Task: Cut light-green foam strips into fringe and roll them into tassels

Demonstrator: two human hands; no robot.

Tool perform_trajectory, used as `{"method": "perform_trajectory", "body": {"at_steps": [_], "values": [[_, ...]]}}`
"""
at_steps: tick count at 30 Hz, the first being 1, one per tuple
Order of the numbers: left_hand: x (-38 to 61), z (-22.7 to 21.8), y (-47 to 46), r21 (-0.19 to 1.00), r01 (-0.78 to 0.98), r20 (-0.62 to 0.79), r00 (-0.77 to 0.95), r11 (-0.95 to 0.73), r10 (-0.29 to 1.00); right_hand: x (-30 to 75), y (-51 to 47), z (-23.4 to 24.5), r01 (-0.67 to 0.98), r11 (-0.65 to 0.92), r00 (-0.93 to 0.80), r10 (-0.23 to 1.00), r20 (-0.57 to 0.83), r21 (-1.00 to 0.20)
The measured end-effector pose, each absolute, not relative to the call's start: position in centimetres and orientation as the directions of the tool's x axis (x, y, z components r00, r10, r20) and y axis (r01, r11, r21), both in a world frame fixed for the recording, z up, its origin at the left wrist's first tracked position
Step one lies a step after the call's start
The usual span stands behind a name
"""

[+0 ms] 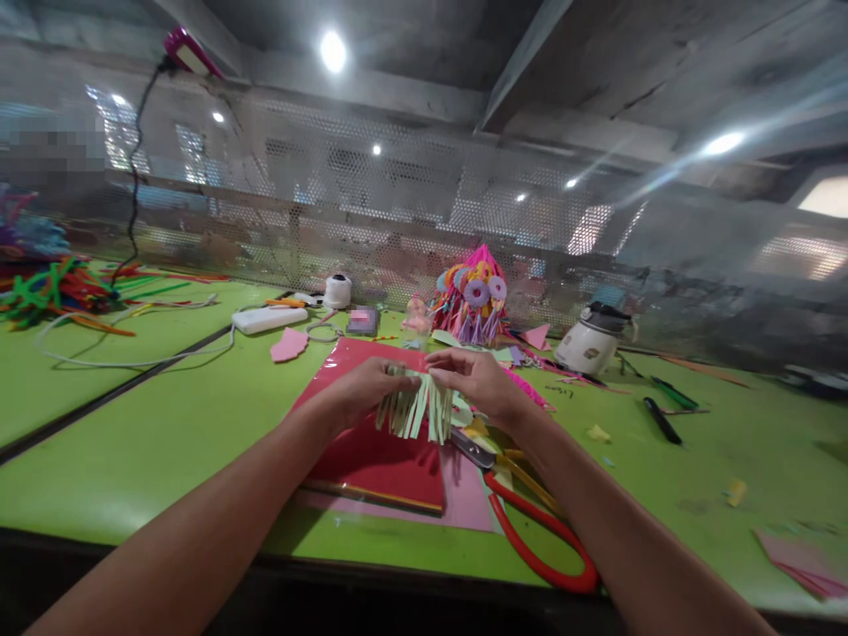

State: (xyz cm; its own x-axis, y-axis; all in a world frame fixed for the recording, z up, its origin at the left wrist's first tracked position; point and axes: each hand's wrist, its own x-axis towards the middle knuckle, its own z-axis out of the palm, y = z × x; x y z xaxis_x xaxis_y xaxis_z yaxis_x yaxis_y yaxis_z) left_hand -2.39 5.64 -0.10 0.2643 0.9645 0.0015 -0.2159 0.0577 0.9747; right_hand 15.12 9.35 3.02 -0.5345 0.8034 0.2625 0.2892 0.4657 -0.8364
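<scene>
A pale green strip of fringed paper (417, 411) hangs between my two hands, its cut strands pointing down. My left hand (374, 384) pinches its left end between thumb and fingers. At the other end, my right hand (473, 380) grips the top edge with thumb and fingertips. Beneath lies a stack of red paper (377, 468) in a clear sleeve, with pink paper (467, 490) under it. Scissors with red and yellow handles (543, 530) rest by my right forearm, their blades partly over the papers.
Behind my hands stand a pile of colourful tasselled paper ornaments (473, 296) and a spool of white thread (337, 291). A white power strip (269, 320) with a cord lies left. To the right are a white pot-like container (592, 340), a black-handled cutter (661, 420) and paper scraps (798, 561).
</scene>
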Motion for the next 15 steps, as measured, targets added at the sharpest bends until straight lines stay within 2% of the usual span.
{"method": "perform_trajectory", "body": {"at_steps": [3, 6, 8, 9, 11, 15], "values": [[-2.4, -0.2, 5.8, 0.970, -0.235, -0.013, 0.228, 0.068, 0.974, 15.6, 9.5, 3.7, 0.366, 0.485, -0.469, 0.833, 0.293, -0.794], [-2.5, -0.1, 6.0, 0.965, -0.247, -0.043, 0.167, 0.084, 0.985, 16.9, 8.6, 4.3, 0.516, 0.520, -0.514, 0.824, 0.240, -0.681], [-2.5, 0.1, 6.0, 0.961, -0.260, -0.059, 0.141, 0.095, 0.988, 18.5, 7.2, 4.3, 0.644, 0.565, -0.578, 0.801, 0.155, -0.516], [-2.5, 0.2, 5.9, 0.959, -0.267, -0.062, 0.133, 0.096, 0.989, 19.4, 6.3, 4.2, 0.708, 0.587, -0.599, 0.794, 0.106, -0.392], [-2.5, 0.5, 5.9, 0.955, -0.281, -0.061, 0.124, 0.094, 0.990, 21.4, 4.5, 3.9, 0.734, 0.658, -0.661, 0.749, 0.046, -0.168], [-2.5, 0.5, 6.0, 0.945, -0.316, -0.042, 0.143, 0.086, 0.989, 23.8, 1.8, 3.3, 0.722, 0.691, -0.690, 0.723, -0.026, 0.041]]}}
